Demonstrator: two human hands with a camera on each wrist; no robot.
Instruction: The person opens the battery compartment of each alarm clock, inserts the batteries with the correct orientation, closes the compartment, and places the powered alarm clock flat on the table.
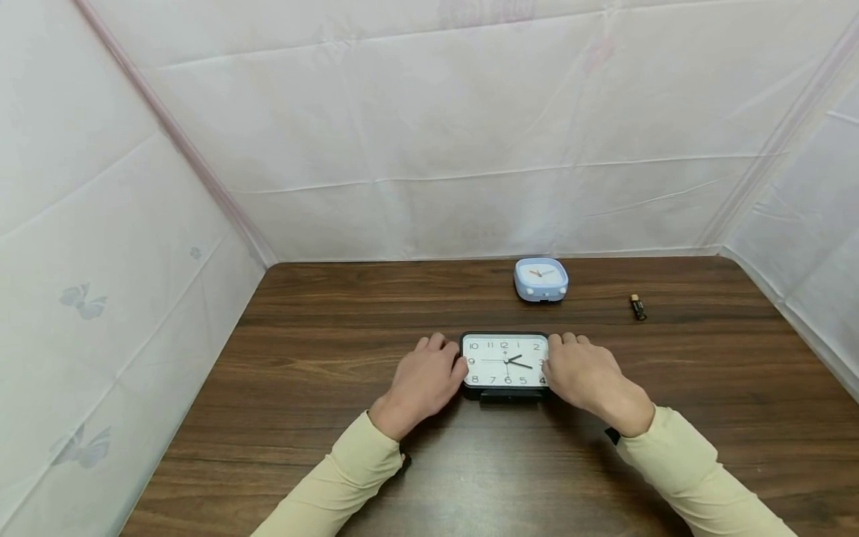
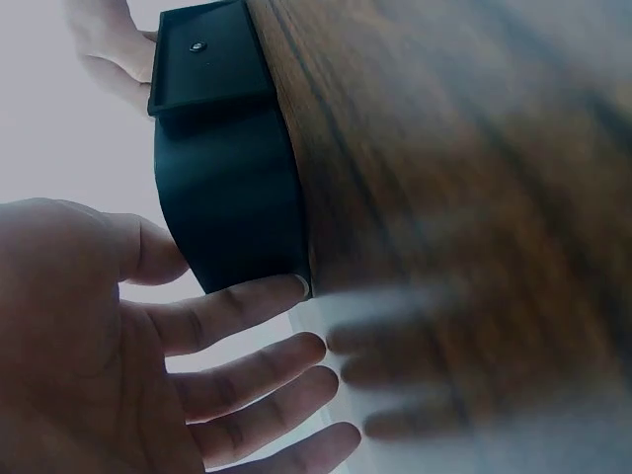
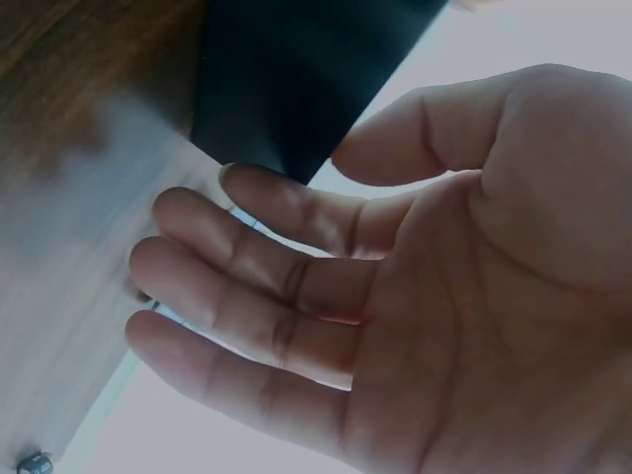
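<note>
A rectangular clock (image 1: 493, 375) with a black frame and white dial lies face up, tilted towards me, in the middle of the head view. My left hand (image 1: 424, 379) pinches its left end between thumb and index finger. At the opposite end my right hand (image 1: 585, 374) grips it the same way, covering part of the right edge. The left wrist view shows the black clock side (image 2: 232, 197), with the left thumb and index finger on it and the other fingers apart from it. A black corner of the clock (image 3: 296, 89) appears between thumb and index finger in the right wrist view.
Beyond the clock, a small light-blue alarm clock (image 1: 540, 282) sits near the back edge of the brown wooden table (image 1: 322, 313). A small black item with a gold-coloured end (image 1: 637, 307), perhaps batteries, lies to its right. Pale cloth walls (image 1: 403, 134) surround the table's back and sides.
</note>
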